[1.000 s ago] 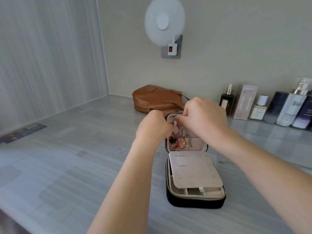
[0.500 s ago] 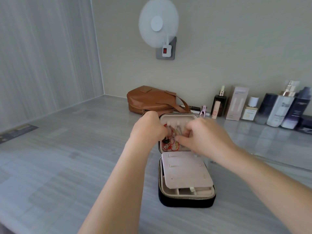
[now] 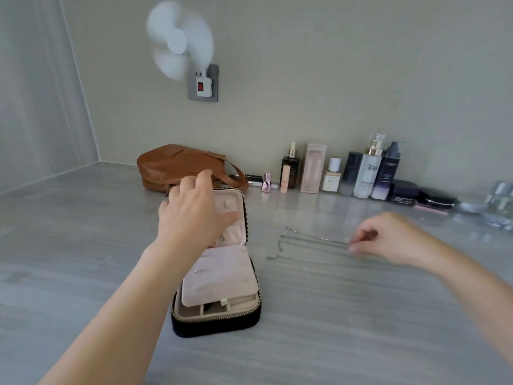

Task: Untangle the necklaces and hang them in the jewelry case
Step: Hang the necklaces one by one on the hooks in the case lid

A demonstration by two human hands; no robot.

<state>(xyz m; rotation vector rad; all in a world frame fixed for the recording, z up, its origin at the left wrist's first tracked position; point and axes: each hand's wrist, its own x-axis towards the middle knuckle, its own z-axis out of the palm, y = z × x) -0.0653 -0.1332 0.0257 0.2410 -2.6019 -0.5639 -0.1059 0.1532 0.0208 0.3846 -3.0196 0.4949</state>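
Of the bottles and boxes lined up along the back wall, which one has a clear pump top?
The tall white bottle, standing between two dark bottles right of the small white-capped bottle. It alone carries a clear pump head; the pale pink box and the others have plain tops.

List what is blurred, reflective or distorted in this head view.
Head view: the wall fan is smeared by blur; the right hand and the thin chains beside it look soft; the glossy counter mirrors the bottles; the wide lens bows the wall corner on the left; lighting is even, with faint shadows.
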